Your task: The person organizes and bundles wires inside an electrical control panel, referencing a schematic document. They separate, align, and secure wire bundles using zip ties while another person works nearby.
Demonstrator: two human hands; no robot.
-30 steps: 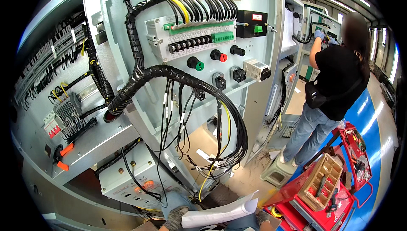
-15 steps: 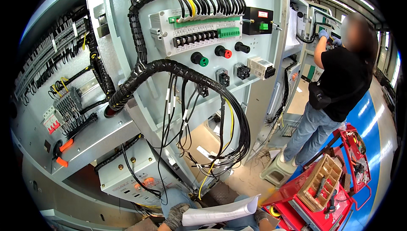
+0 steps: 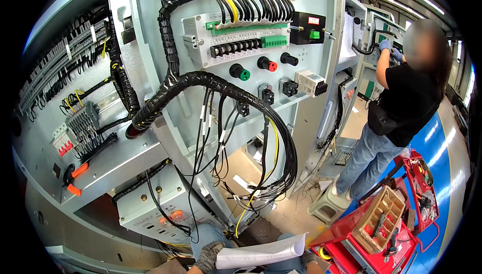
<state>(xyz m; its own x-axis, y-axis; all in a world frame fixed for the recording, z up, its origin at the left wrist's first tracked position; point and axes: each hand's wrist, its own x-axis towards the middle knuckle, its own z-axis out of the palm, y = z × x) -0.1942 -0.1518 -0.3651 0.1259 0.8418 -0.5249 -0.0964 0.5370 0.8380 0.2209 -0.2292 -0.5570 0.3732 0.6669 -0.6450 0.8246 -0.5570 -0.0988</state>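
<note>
Low in the view, I hold white paper sheets over my lap; the right end curls upward. My left hand, in a grey knit glove, is closed on the left edge of the sheets. At the other end my right hand, also gloved, grips the paper, with its fingers partly hidden. Ahead of me an open cabinet panel carries a grey terminal module. A thick black wire bundle arches below it, and its loose wire ends hang down above the paper.
To the left stands a cabinet with breakers and an orange-handled tool. At the right, a red tool cart bears a divided wooden box. Beyond it a co-worker works on another cabinet, standing on a stool.
My view has tilted slightly, so the panel sits a little lower and farther right. Both hands stay on the paper, almost unmoved.
</note>
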